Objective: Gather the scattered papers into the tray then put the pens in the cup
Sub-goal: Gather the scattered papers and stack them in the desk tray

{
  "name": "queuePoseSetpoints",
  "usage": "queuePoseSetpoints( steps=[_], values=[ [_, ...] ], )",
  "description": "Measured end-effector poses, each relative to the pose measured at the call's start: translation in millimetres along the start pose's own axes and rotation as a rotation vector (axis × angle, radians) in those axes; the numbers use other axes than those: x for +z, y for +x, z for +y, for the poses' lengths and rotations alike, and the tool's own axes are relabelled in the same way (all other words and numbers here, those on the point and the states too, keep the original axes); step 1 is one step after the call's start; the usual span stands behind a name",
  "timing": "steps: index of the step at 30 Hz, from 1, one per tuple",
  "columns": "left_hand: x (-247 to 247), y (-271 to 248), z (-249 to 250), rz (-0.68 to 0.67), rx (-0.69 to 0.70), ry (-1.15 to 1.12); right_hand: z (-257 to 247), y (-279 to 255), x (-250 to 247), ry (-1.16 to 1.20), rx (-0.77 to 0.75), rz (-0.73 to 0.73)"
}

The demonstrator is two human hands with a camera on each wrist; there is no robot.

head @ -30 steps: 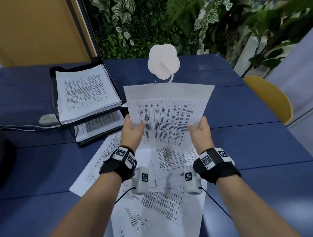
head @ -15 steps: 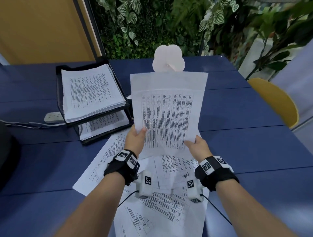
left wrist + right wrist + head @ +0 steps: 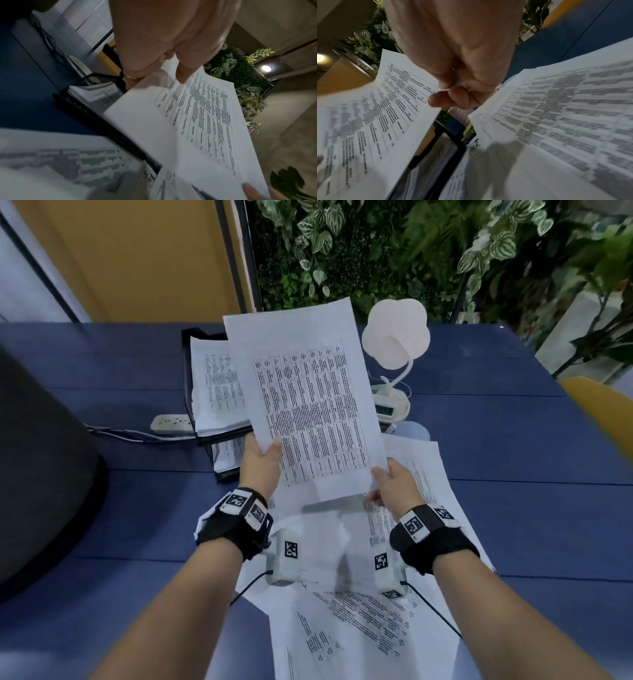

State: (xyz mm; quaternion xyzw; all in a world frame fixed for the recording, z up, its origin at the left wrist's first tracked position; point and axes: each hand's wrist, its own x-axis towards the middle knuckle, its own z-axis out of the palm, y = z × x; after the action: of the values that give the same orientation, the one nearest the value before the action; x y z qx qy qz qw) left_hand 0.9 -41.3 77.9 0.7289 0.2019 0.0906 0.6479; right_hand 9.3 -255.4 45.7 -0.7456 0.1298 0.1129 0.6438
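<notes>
Both hands pinch one printed sheet (image 3: 308, 405) by its lower corners, left hand (image 3: 262, 465) and right hand (image 3: 394, 486), held in the air in front of the tray (image 3: 187, 371). A limp sheet may buckle against the tray's stack. Only the head view shows the loose papers (image 3: 359, 628) left on the tabletop (image 3: 513, 508).
</notes>
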Motion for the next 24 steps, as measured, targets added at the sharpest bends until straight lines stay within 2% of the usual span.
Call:
queuePoseSetpoints(
  steps=[4,10,15,21,24],
  values=[
    [-27,0,6,-0.023,0.040,0.129,-17,7,29,-0.008,-0.042,-0.009],
    [-65,16,0,-0.098,-0.054,0.257,-40,22,69,-0.015,-0.064,-0.026],
    [-91,46,4,0.068,0.054,0.308,-60,40,98,0.000,-0.063,-0.028],
    [-110,89,17,0.049,0.195,0.572,-85,70,124,0.019,-0.091,-0.010],
    [-116,106,23,0.074,0.238,0.674,-98,82,132,-0.084,-0.157,0.051]
  ],
)
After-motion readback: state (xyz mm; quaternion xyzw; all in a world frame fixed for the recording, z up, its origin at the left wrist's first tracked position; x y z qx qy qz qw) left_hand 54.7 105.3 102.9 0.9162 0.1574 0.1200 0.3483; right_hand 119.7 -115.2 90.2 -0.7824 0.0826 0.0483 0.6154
